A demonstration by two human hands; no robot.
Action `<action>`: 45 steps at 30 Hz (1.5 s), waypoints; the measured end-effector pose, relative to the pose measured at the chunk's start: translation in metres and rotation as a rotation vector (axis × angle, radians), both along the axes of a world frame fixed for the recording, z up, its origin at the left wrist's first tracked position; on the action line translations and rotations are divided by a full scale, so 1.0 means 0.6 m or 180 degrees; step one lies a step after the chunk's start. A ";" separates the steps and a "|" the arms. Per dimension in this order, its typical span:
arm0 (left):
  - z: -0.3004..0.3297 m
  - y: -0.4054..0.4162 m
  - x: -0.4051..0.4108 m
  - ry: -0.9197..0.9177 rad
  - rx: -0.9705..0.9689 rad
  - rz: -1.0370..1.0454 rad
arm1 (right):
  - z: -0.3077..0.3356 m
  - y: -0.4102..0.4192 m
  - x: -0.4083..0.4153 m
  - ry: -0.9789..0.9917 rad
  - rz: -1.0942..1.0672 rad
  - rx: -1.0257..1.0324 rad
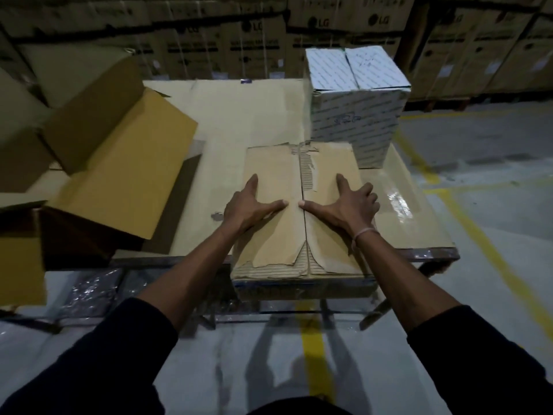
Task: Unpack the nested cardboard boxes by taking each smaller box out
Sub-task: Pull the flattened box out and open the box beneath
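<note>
The left hand and right hand lie flat on top of the closed brown box, fingers spread and straight, thumbs pointing inward and nearly meeting at the centre seam; neither hand curls round anything. The right wrist carries a thin pale band.

That box is worn corrugated cardboard: its top flaps are shut edge to edge, the outer paper torn away in patches so the ribbed fluting shows near the seam's far end and along the near edge. It sits at the near edge of the worktop, its front face overhanging or flush with that rim. What it holds cannot be seen.

Just behind it, at the worktop's far right corner, stands a taller white box printed with fine rows of text, flaps closed, with pen scribbles on top and side. The two look to be touching or nearly so.

To the left lies a large open carton, tipped on its side, smooth yellow-brown flaps splayed outward; its interior is dark and its contents cannot be made out.

The worktop is covered in flat cardboard sheet, with glossy clear film catching light at the right. A broad bare stretch runs between the carton and the two boxes. Beyond, stacked printed cartons form a wall; the grey floor carries yellow lines.
</note>
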State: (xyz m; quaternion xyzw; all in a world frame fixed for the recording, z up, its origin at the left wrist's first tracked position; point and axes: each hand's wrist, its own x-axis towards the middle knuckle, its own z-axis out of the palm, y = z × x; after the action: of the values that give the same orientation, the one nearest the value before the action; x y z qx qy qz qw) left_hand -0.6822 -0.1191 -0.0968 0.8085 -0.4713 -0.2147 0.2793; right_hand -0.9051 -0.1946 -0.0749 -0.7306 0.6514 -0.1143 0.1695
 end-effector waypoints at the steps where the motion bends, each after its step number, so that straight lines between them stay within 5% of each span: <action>1: 0.011 0.019 0.027 -0.0014 -0.0031 0.0058 | 0.012 0.017 0.025 -0.0032 0.0030 -0.0088; 13: 0.236 0.156 0.294 -0.0411 -0.1133 0.0176 | 0.247 0.154 0.291 -0.0320 0.0005 -0.1317; 27: 0.502 0.081 0.469 -0.1027 -0.2370 -0.0156 | 0.469 0.122 0.462 -0.1080 -0.0307 -0.2621; 45: 0.597 0.002 0.849 -0.1405 -0.2811 0.0292 | 0.574 0.013 0.847 -0.1138 0.0086 -0.2963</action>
State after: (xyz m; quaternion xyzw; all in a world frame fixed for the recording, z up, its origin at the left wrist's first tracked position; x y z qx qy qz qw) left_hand -0.1725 -0.1178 0.2611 0.6591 -0.5292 0.1943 0.4978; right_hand -0.3970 -0.1865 0.2696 -0.7061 0.4825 -0.5143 -0.0642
